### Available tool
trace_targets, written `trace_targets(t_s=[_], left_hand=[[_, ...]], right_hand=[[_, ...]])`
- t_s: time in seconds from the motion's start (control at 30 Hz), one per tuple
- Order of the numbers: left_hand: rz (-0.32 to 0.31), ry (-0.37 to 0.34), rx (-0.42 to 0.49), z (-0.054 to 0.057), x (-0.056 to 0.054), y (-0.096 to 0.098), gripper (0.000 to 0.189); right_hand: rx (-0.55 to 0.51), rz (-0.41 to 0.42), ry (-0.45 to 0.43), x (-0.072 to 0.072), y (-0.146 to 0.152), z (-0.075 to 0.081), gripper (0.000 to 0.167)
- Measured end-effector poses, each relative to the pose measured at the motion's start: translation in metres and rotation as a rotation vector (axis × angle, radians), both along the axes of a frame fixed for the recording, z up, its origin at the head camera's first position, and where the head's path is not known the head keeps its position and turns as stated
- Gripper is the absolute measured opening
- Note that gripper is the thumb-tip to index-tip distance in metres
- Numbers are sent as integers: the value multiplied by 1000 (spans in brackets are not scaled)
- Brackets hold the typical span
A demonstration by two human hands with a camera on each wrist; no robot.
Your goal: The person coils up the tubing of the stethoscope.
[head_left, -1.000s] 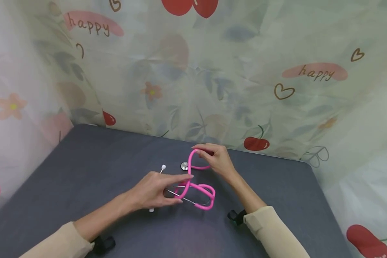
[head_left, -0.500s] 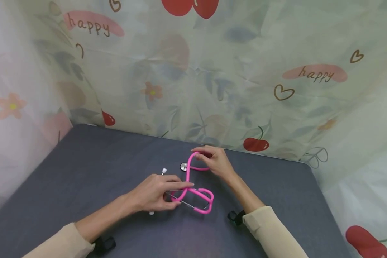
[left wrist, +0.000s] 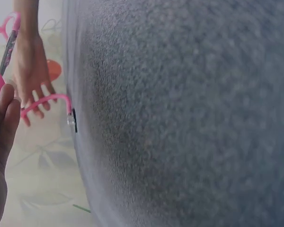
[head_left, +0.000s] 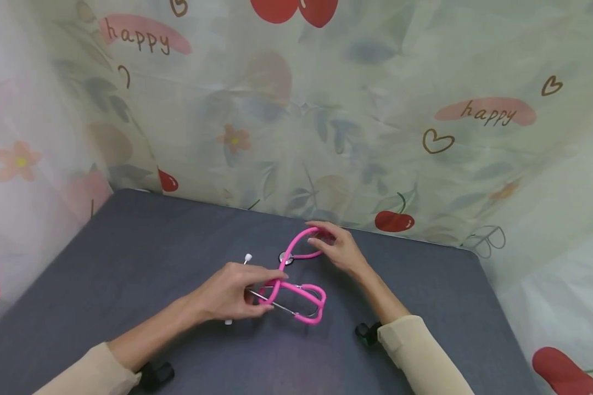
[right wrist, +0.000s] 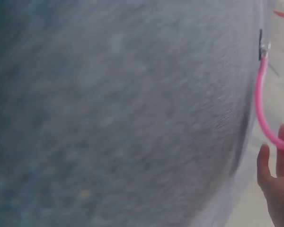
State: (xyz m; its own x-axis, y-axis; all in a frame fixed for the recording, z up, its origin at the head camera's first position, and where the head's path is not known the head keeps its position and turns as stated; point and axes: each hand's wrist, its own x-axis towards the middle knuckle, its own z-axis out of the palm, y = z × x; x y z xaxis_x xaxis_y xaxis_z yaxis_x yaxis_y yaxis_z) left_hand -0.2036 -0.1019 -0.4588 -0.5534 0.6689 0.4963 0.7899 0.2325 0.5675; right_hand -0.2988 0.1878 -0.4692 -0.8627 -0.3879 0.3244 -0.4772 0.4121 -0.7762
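A pink stethoscope (head_left: 301, 292) is gathered above the dark grey table. My left hand (head_left: 227, 293) grips its folded tubing and metal ear tubes between thumb and fingers. White ear tips (head_left: 248, 258) stick out beyond that hand. Tubing rises from there in an arch to my right hand (head_left: 345, 251), whose fingers carry it; thumb and fingers stand apart. In the left wrist view the right hand's fingers (left wrist: 35, 90) look fairly straight, with tubing (left wrist: 52, 98) crossing them. The round chest piece (head_left: 289, 260) lies on the table behind, partly covered by the arch.
The grey table (head_left: 168, 247) ends at a back edge close behind my right hand. A printed curtain (head_left: 296, 137) hangs behind it and along both sides. Black wrist cameras (head_left: 158, 376) sit under both forearms.
My right hand has shifted slightly right and its thumb and fingers have loosened, so the tubing's arch leans right. My left hand has moved a little left, still gripping the stethoscope.
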Motion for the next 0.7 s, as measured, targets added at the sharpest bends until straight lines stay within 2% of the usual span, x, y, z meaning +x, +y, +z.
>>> trace_targets(t_s=[0.1, 0.23, 0.33, 0.4, 0.47, 0.6, 0.7], left_hand=[[-3, 3, 45, 1, -1, -3, 56], [16, -10, 64, 3, -2, -6, 56], [30, -17, 67, 5, -2, -7, 57], [44, -3, 74, 6, -3, -9, 58], [59, 11, 84, 8, -4, -11, 59], [84, 41, 106, 11, -8, -16, 63], [91, 43, 114, 14, -11, -17, 66]], right_hand=[[-33, -1, -78, 5, 4, 6, 38], [-76, -40, -134, 4, 11, 0, 29], [-139, -74, -180, -1, 17, -14, 28], [-146, -82, -192, 3, 17, -13, 28], [-100, -95, -172, 6, 18, -11, 28], [57, -109, -63, 12, 20, -4, 26], [113, -102, -6, 15, 23, 2, 25]])
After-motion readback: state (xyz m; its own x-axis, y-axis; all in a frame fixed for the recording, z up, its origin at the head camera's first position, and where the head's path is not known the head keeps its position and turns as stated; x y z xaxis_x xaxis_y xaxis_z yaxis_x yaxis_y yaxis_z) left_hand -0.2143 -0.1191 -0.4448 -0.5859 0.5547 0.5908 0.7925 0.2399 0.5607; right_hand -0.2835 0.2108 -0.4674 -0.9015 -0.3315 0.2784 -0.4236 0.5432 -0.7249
